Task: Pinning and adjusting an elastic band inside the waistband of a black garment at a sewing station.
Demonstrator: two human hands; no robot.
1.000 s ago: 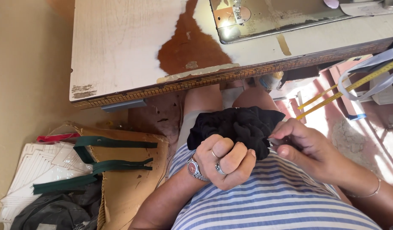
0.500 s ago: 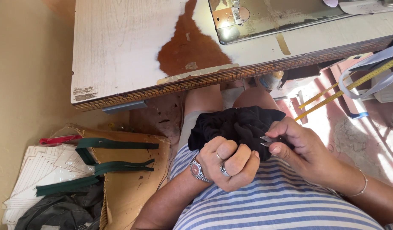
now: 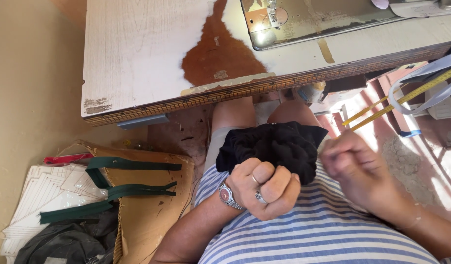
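**Black fabric bunched in the lap, left hand clamped on it**

Seated person, seen from above. Left hand (image 3: pixel 265 188) is curled into a fist, its grip closed tight around a gathered wad of black fabric (image 3: pixel 276 144). The fabric rests on the lap, against the striped shirt (image 3: pixel 308 234) and just below the knees, under the front edge of the tabletop (image 3: pixel 137 54). A wristwatch (image 3: pixel 227 194) sits on the left wrist; rings show on two fingers.

Right hand (image 3: pixel 355 168) is blurred, raised just beside the right edge of the fabric, fingers drawn together. Cannot tell whether its grip pinches anything or touches the cloth.

Tabletop: white, worn surface with a large brown patch (image 3: pixel 218 54) where the top layer has peeled. A metal sewing machine bed (image 3: pixel 303 19) is set into it at upper right.

Floor, left of the person: a sheet of cardboard (image 3: pixel 147 205) with dark green straps (image 3: pixel 122 188) lying across it, white flat pieces (image 3: pixel 39 195) beneath, dark cloth (image 3: pixel 64 244) at the bottom corner. A yellow measuring tape (image 3: pixel 401 98) hangs at right.
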